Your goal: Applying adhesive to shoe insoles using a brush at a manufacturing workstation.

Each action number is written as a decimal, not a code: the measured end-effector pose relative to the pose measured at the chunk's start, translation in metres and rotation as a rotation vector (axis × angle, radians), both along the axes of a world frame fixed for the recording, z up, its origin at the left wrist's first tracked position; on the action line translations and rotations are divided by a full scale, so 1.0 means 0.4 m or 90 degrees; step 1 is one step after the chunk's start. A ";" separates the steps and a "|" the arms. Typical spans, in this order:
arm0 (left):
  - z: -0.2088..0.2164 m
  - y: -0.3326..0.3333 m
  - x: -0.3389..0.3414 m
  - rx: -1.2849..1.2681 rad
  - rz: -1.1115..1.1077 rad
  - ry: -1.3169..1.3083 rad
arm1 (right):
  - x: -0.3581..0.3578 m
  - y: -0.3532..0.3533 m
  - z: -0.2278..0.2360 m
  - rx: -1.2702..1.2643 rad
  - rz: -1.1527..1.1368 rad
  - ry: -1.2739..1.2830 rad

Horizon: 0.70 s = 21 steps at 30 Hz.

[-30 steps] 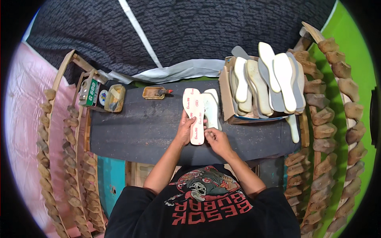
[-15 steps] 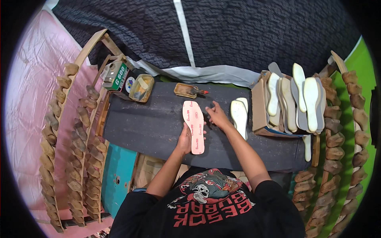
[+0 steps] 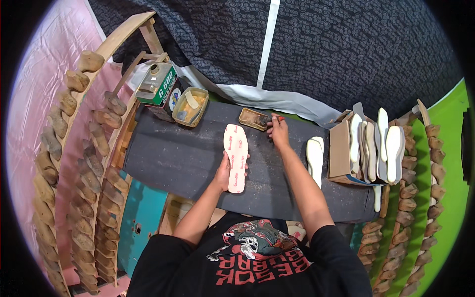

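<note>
A pink insole (image 3: pixel 236 158) with red printing lies upright in my left hand (image 3: pixel 223 174), whose fingers wrap round its back and show at its right edge. Farther off, my right hand (image 3: pixel 278 133) has its fingers closed round the red-tipped handle of a brush (image 3: pixel 281 119). The dark head of this brush rests in a small shallow tan tray (image 3: pixel 241 118) at the back of the dark work table (image 3: pixel 163 153). Part of the handle is hidden by my fingers.
Left of the tray stand a yellowish tub (image 3: pixel 179 119) and a green-and-black metal can (image 3: pixel 157 94). Several white insoles (image 3: pixel 315 161) lie right of my arm, beside a cardboard box (image 3: pixel 340 151) packed with more. Racks of wooden shoe lasts (image 3: pixel 81 205) flank both sides.
My right hand has moved forward from beside the insole to the brush and closed on its handle. My left hand still holds the insole. The whole view has turned slightly.
</note>
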State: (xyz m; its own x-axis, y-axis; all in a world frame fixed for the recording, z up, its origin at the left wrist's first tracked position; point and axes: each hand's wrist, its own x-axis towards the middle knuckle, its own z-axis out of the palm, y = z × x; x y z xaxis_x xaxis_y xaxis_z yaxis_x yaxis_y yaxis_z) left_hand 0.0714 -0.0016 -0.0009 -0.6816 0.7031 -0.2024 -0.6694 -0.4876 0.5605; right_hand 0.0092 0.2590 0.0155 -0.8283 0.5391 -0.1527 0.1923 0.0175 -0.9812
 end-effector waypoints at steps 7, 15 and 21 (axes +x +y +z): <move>0.010 -0.006 -0.070 0.015 -0.021 0.011 | 0.038 -0.049 0.109 0.229 0.001 0.190; 0.030 0.031 -0.098 0.085 -0.054 -0.005 | 0.096 -0.046 0.066 0.276 0.003 0.153; 0.039 0.048 -0.102 0.069 -0.080 0.014 | 0.108 -0.024 0.078 0.140 -0.019 0.136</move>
